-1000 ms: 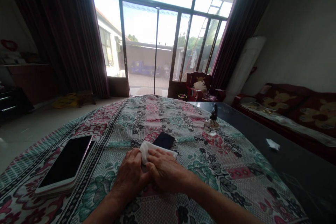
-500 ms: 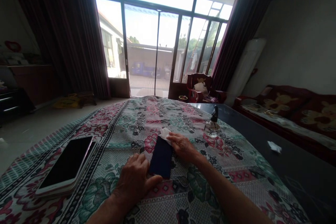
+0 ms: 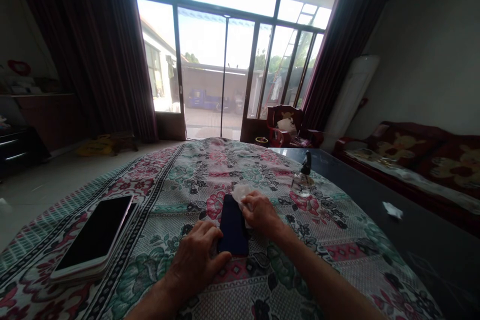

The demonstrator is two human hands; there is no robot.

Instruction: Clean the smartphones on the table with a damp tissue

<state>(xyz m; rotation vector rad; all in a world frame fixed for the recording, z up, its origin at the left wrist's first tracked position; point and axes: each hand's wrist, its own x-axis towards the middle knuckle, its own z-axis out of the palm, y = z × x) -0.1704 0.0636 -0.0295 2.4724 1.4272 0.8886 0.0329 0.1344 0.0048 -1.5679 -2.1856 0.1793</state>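
Note:
A dark phone (image 3: 233, 224) lies flat on the flowered cloth (image 3: 307, 240) in front of me. My left hand (image 3: 197, 259) rests at its near left corner, fingers spread, thumb against the phone's near edge. My right hand (image 3: 260, 212) is closed on a crumpled white tissue (image 3: 239, 192) and presses it against the phone's far right edge. A larger phone with a white rim (image 3: 95, 234) lies on the cloth to the left, apart from both hands.
A small glass bottle with a dark pump top (image 3: 302, 177) stands on the cloth to the right. Beyond the cloth is the dark glossy table (image 3: 393, 240) with a scrap of white paper (image 3: 392, 210). A sofa (image 3: 420, 160) and glass doors (image 3: 225, 70) lie behind.
A second ago both hands were together over the phone with the tissue. The right hand then carried the tissue to the phone's far end, and now it has drawn slightly nearer; the phone has turned a little.

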